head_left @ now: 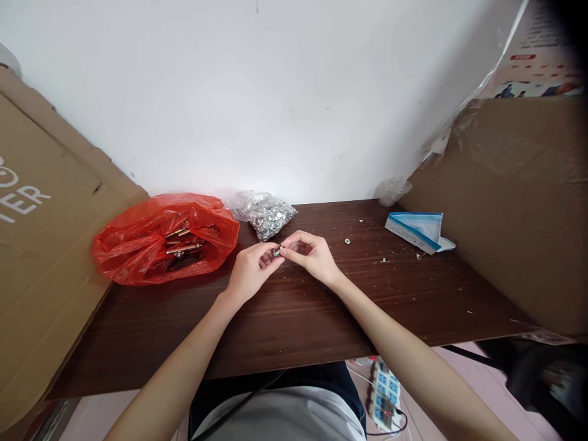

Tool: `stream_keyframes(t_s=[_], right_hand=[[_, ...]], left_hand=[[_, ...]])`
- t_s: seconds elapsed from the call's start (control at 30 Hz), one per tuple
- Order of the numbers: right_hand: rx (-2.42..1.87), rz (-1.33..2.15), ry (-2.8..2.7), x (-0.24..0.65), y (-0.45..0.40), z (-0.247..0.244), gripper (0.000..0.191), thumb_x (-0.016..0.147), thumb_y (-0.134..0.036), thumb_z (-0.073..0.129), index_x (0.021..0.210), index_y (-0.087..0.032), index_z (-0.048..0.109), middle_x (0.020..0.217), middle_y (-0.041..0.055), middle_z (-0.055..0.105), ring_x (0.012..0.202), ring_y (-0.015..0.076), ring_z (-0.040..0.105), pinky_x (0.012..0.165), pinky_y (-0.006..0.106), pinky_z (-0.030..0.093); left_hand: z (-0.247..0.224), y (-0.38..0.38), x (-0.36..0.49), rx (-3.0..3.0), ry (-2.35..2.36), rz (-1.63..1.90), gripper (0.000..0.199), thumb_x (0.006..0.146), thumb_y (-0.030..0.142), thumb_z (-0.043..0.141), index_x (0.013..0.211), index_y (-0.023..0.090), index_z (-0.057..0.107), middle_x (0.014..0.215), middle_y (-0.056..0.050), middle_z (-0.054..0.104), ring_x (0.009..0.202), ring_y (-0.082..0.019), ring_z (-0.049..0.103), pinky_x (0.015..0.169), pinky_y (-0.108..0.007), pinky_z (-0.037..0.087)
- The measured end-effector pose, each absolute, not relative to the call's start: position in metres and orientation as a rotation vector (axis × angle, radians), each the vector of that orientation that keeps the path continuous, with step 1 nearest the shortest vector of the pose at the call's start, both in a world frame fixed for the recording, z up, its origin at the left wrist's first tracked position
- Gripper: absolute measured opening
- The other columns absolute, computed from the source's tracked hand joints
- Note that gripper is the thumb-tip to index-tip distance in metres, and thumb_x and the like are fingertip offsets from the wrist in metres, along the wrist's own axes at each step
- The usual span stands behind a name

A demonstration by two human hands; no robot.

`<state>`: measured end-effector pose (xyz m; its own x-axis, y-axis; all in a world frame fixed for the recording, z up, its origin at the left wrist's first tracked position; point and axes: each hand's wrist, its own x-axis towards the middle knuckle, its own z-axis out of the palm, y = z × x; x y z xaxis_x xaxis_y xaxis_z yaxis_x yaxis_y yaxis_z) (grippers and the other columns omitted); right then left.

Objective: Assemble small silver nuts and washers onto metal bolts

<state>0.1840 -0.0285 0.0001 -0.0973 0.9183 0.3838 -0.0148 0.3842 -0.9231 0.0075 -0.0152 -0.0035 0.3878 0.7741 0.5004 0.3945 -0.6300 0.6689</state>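
Over the middle of the dark wooden table (285,331), my left hand (252,269) and my right hand (315,257) meet at the fingertips. Both pinch a small silvery metal piece (277,252) between thumb and fingers; its exact shape is too small to tell. Just behind my hands lies a clear plastic bag (271,217) full of small shiny metal parts. To the left sits an open red plastic bag (138,251) with long brass-coloured and dark metal pieces (184,248) inside.
Cardboard stands at the left (59,214) and right (514,208) sides. A blue and white packet (416,230), a clear plastic cup (394,191), a small ring-like piece (347,241) and scraps lie to the right. A power strip (384,395) is below the front edge.
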Motion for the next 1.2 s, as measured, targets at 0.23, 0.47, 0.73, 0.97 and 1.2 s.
stream_keyframes(t_s=[0.23,0.47,0.73,0.97,1.2], right_hand=[[-0.794,1.223,-1.115,0.185,-0.025,0.002,0.026,0.069,-0.034,0.076,0.087,-0.02,0.064,0.082,0.0008,0.064,0.075,0.0141,0.063,0.078,0.035,0.056],[-0.749,1.526,-0.642,0.192,-0.021,0.003,0.014,0.074,-0.017,0.066,0.086,-0.018,0.058,0.073,0.0007,0.063,0.075,0.0151,0.067,0.07,0.029,0.058],[-0.907,1.584,-0.574,0.196,-0.019,0.001,0.019,0.064,-0.008,0.059,0.081,-0.015,0.056,0.053,-0.0045,0.049,0.04,0.0033,0.031,0.033,0.014,0.015],[-0.931,1.668,-0.792,0.19,-0.024,0.001,0.019,0.064,-0.015,0.065,0.081,-0.015,0.057,0.049,-0.0067,0.043,0.041,0.0029,0.026,0.039,0.019,0.01],[-1.002,1.648,-0.848,0.191,-0.025,0.001,0.021,0.062,-0.019,0.066,0.081,-0.015,0.058,0.051,-0.0056,0.046,0.041,0.0031,0.028,0.04,0.021,0.008]], left_hand=[[-0.004,-0.015,0.007,2.184,0.994,1.117,0.023,0.083,0.027,0.061,0.103,0.018,0.065,0.08,-0.003,0.068,0.066,-0.013,0.062,0.059,-0.023,0.052],[0.006,-0.018,0.005,2.298,0.966,1.227,0.021,0.087,0.019,0.052,0.103,0.016,0.064,0.086,-0.006,0.066,0.063,-0.011,0.058,0.06,-0.023,0.049],[0.054,-0.009,-0.073,2.386,1.647,1.244,0.026,0.083,0.014,0.046,0.093,0.018,0.07,0.097,-0.006,0.068,0.087,-0.019,0.062,0.073,-0.028,0.049],[0.039,0.024,-0.156,2.431,2.092,0.215,0.043,0.07,0.014,0.055,0.11,0.02,0.069,0.107,-0.012,0.07,0.097,-0.031,0.065,0.084,-0.038,0.05],[0.034,0.023,-0.157,2.434,2.174,0.121,0.033,0.071,0.014,0.056,0.099,0.021,0.071,0.101,-0.012,0.071,0.092,-0.033,0.066,0.076,-0.038,0.05]])
